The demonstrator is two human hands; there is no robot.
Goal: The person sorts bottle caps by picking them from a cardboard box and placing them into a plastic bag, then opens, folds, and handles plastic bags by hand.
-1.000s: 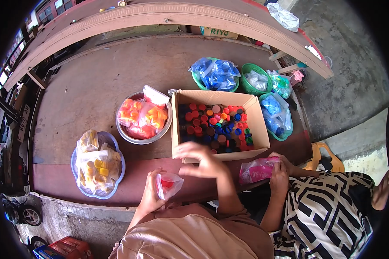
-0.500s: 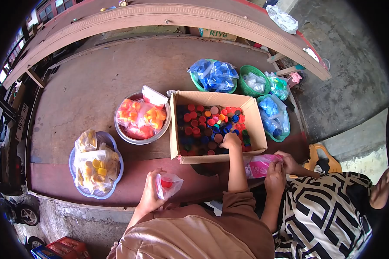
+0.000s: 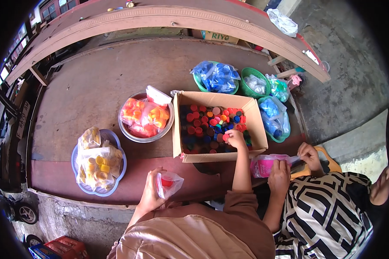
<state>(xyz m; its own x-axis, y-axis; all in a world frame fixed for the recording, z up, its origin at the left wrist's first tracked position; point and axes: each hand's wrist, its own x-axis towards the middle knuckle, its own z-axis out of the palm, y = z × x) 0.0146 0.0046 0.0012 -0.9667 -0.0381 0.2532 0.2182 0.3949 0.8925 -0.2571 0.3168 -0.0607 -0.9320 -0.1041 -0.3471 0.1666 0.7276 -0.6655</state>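
My left hand [image 3: 151, 190] grips a small clear plastic bag [image 3: 173, 186] near the table's front edge, with red showing inside it. My right hand [image 3: 237, 139] pinches a red bottle cap [image 3: 225, 137] over the near side of a cardboard box [image 3: 220, 96]. Loose bottle caps [image 3: 204, 121] in red, blue, orange, brown and green lie in the box. To the left of the box, a metal bowl [image 3: 172, 116] holds bagged red and orange caps.
A co-worker's hands [image 3: 280, 176] hold a pink plastic bag [image 3: 263, 166] at the right. Bagged yellow caps sit in a pale blue tray [image 3: 123, 166]. Green baskets [image 3: 245, 73] with bagged caps stand behind and right of the box. A raised wooden shelf [image 3: 173, 21] spans the back.
My right hand has lifted slightly from among the caps, now with a red cap in its fingers. My left hand stays put. The co-worker's farther hand has moved right, away from the pink bag.
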